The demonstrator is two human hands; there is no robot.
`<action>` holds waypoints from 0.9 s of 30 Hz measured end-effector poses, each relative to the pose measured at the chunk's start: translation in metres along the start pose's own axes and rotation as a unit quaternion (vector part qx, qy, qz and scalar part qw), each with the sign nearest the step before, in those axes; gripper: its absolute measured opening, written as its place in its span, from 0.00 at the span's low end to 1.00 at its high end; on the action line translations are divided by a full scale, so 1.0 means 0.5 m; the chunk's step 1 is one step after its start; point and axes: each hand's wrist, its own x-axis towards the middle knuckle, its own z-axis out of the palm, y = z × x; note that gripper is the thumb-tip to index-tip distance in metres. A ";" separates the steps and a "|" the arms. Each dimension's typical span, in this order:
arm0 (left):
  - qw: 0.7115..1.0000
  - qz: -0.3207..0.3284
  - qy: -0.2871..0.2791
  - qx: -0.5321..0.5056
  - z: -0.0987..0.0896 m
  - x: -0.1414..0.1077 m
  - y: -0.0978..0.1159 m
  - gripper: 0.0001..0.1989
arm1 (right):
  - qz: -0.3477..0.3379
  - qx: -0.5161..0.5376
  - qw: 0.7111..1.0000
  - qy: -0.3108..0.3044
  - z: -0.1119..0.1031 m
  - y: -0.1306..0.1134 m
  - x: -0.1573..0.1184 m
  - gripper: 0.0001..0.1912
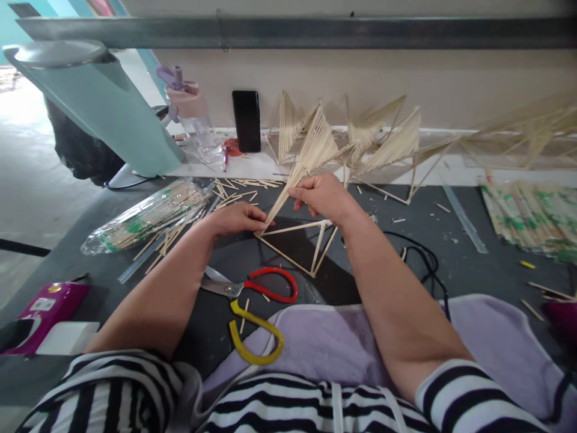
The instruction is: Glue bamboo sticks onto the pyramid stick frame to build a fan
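Observation:
In front of me stands a wooden stick model, with thin sticks laid side by side in a twisting fan above a triangular base. My left hand pinches the low left corner, where the sticks meet the base frame. Fingers closed, my right hand grips the edge of the fan partway up; whether it also holds a loose stick is hidden. Below the base lie scissors with one red and one yellow handle, their blades partly behind my left forearm.
Bagged sticks and loose sticks lie left; another stick pack is right. More stick models stand by the wall. A phone, a bottle, a leaning pale-green lamp-like object and a lilac cloth surround the work.

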 end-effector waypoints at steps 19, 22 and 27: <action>0.997 -0.014 0.014 -0.068 0.001 -0.002 0.002 0.10 | 0.013 -0.027 0.999 0.012 -0.001 -0.001 -0.004 0.16; 0.998 -0.001 -0.006 -0.065 -0.001 -0.001 -0.006 0.10 | 0.013 -0.026 1.000 0.012 0.000 -0.002 -0.005 0.16; 0.999 0.018 -0.038 -0.020 -0.008 0.000 -0.014 0.11 | 0.006 -0.020 1.000 0.000 -0.001 -0.001 -0.003 0.16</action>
